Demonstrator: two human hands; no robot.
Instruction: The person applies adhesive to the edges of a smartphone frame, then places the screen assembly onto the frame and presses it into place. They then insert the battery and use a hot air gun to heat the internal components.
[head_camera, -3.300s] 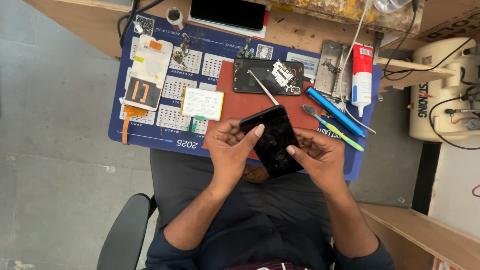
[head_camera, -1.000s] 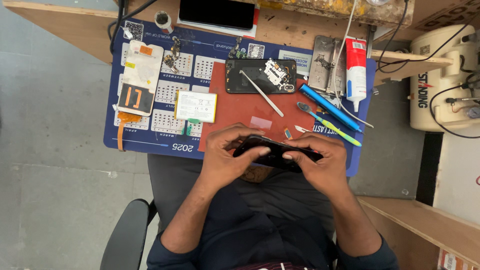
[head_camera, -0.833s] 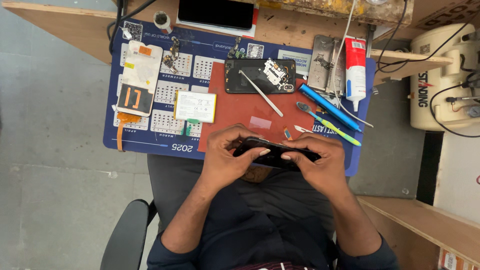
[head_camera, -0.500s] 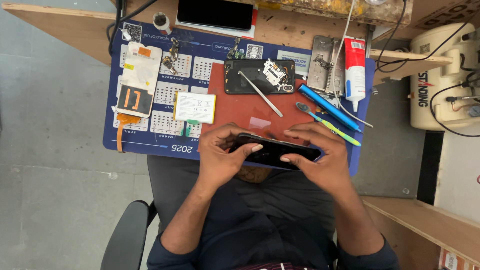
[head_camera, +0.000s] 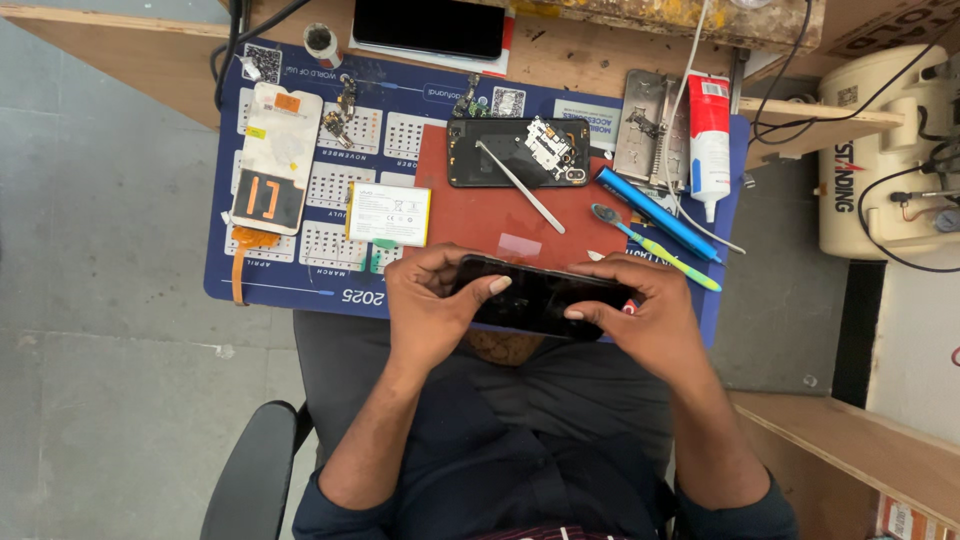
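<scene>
Held part: flat black glossy phone screen panel (head_camera: 545, 300), off the mat, over the lap at the blue calendar work mat's (head_camera: 300, 285) near edge.
Long axis: runs left-right, parallel to that near edge, glass face up.
Left hand (head_camera: 430, 310): wraps the panel's left end, thumb pressed on the glass, fingers curled under.
Right hand (head_camera: 640, 315): wraps the right end, thumb on the glass near mid-panel; both hands equally close, one per end.
Surface: smooth, reflective, thin, rigid-looking.
Red pad (head_camera: 480, 220): matte rectangle mid-mat, just beyond the panel.
Open phone body (head_camera: 518, 152): black shell, boards exposed, at the pad's far edge; metal tweezers (head_camera: 520, 188) lie diagonally across it.
White rectangular battery (head_camera: 389, 214): left edge of the pad.
Right edge of mat: blue pen-shaped tool (head_camera: 655, 215), green-handled brush (head_camera: 660, 250), white glue tube (head_camera: 709, 140).
</scene>
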